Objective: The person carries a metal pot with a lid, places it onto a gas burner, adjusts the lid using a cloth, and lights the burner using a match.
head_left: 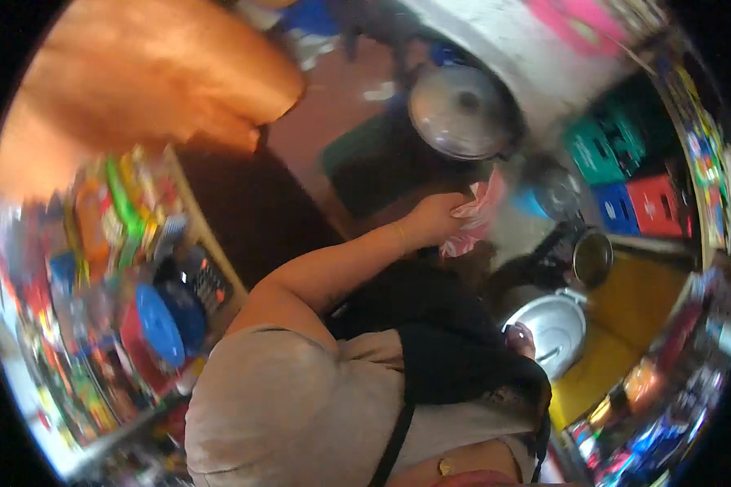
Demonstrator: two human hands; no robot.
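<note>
Left hand clenched around pink-and-white cloth, raised near lidded pot. Right hand touching silver lid; grip impossible to tell. Risk: loosely bunched cloth slipping, or lid tipping.

Whole pic smeared w/ motion blur. My left hand grips a pink cloth, but the fingers are buried in it, can't count them. My right hand is mostly hidden behind the dark fabric at my chest; only knuckles show by the silver lid. Packets on the shelf at left too blurred to tell apart. Orange shape top left is cut by the rim; can't tell what it is.
</note>
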